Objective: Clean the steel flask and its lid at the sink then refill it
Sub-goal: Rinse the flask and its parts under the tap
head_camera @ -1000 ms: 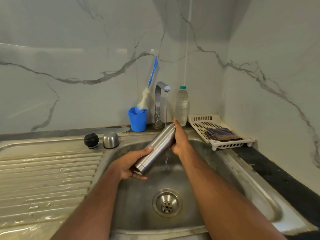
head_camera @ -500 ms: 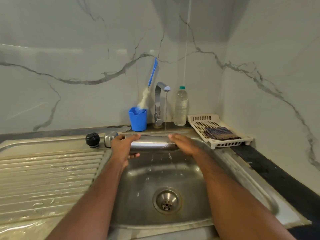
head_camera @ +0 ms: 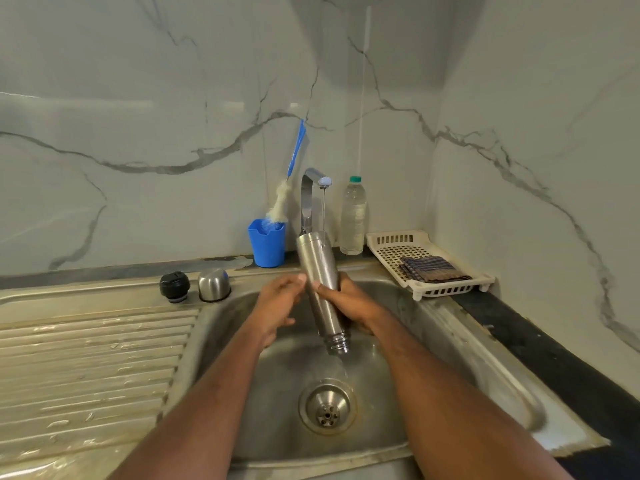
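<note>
On the sink rim sit the black stopper [head_camera: 174, 285] and steel cap [head_camera: 214, 284], then the left hand [head_camera: 278, 304], its grip loose, brushes the steel flask [head_camera: 322, 289], which the right hand [head_camera: 349, 301] clasps, now upended mouth-down under the tap [head_camera: 313, 188], no longer horizontal.

steel flask [head_camera: 320, 271]: inverted over sink basin, mouth down, water draining | black stopper [head_camera: 175, 286], steel cap [head_camera: 214, 284]: on ledge
</note>
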### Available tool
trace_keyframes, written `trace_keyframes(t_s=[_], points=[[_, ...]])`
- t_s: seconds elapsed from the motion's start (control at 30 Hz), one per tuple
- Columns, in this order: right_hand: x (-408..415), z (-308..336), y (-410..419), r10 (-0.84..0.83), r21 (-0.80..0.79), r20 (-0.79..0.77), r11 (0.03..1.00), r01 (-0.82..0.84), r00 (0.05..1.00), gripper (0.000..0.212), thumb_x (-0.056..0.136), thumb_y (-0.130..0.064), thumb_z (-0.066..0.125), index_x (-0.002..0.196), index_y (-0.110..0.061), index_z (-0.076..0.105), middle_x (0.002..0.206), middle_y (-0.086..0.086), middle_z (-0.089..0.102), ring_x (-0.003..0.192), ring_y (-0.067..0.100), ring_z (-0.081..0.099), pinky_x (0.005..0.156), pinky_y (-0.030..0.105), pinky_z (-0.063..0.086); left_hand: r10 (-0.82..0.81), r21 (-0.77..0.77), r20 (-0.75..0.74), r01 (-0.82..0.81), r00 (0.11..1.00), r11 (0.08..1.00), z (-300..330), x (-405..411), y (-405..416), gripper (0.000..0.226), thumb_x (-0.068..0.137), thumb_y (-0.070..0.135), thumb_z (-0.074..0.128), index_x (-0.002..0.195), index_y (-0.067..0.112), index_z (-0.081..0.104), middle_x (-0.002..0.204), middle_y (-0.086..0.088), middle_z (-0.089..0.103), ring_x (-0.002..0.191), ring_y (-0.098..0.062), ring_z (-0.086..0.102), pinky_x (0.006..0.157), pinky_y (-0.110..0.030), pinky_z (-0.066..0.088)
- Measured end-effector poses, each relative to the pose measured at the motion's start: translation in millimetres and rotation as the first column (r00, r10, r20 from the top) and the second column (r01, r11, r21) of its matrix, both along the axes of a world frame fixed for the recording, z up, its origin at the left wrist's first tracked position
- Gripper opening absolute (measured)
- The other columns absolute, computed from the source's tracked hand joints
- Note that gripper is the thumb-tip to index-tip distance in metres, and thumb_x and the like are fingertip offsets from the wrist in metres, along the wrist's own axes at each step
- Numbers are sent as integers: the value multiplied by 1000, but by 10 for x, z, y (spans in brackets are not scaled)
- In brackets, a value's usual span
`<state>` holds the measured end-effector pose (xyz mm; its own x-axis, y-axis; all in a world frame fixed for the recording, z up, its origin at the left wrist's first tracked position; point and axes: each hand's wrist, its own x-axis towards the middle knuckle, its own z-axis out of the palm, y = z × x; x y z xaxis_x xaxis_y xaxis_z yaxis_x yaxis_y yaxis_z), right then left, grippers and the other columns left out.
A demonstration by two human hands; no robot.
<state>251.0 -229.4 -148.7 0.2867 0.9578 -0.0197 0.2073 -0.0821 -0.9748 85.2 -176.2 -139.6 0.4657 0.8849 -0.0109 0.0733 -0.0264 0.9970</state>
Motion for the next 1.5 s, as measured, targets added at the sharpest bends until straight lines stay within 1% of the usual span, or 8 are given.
trace_keyframes(t_s=[0.17,0.5,0.7,0.8,0.93,1.07,1.3,1.5], points=[[-66,31,41,-36,17,-497,999,52,867,56,95,-49,62,139,-18,48,122,15,69,109,30,70,96,49,56,-118,-18,-83,117,990,993,-8,102,-145,38,102,36,59,138,28,53,121,-2,68,104,-24,70,89,-53,59],[-84,60,91,-181,-69,-529,983,170,829,61,92,-46,68,138,-16,42,121,16,65,104,32,68,86,47,59,-325,-83,-171,315,930,945,-92,127,-163,69,91,25,76,145,23,33,123,-14,61,102,-30,71,73,-49,63],[-196,138,168,-242,8,-386,964,266,890,75,78,-25,86,133,-16,36,117,9,63,98,22,65,70,36,55,-336,-189,-190,301,923,935,-132,-170,33,73,77,3,81,136,23,42,130,-18,57,112,-35,66,89,-62,57],[-279,149,233,-265,46,-403,950,308,876,73,81,-29,84,134,-19,33,120,10,62,100,23,66,78,41,59,-232,10,-461,267,857,964,-170,-144,10,73,74,20,85,130,22,38,121,-10,58,102,-27,68,81,-48,63],[-396,95,220,-195,13,-318,978,210,928,67,88,-41,75,136,-28,31,122,4,62,94,18,67,64,39,60,5,283,-438,133,899,950,-239,23,-11,83,71,43,89,134,16,41,119,0,59,99,-14,62,75,-24,53],[-344,150,234,-278,106,-258,944,313,925,65,85,-43,78,132,-18,41,119,3,65,93,9,65,70,26,53,124,429,-502,122,856,895,-213,48,43,76,64,35,92,122,20,45,118,-3,63,98,-19,64,85,-39,57],[-298,171,249,-403,333,229,888,318,886,40,84,-43,78,117,-22,66,107,-4,67,97,11,64,70,15,44,331,561,-630,117,703,820,-134,6,27,74,72,30,86,129,24,40,123,-5,61,108,-27,62,82,-39,53],[-282,173,299,-361,447,441,882,148,822,41,93,-24,70,133,-22,64,135,-5,62,125,11,56,111,34,44,353,576,-630,111,692,810,-131,27,8,72,73,27,86,130,24,42,124,-5,62,108,-27,63,81,-38,51]])
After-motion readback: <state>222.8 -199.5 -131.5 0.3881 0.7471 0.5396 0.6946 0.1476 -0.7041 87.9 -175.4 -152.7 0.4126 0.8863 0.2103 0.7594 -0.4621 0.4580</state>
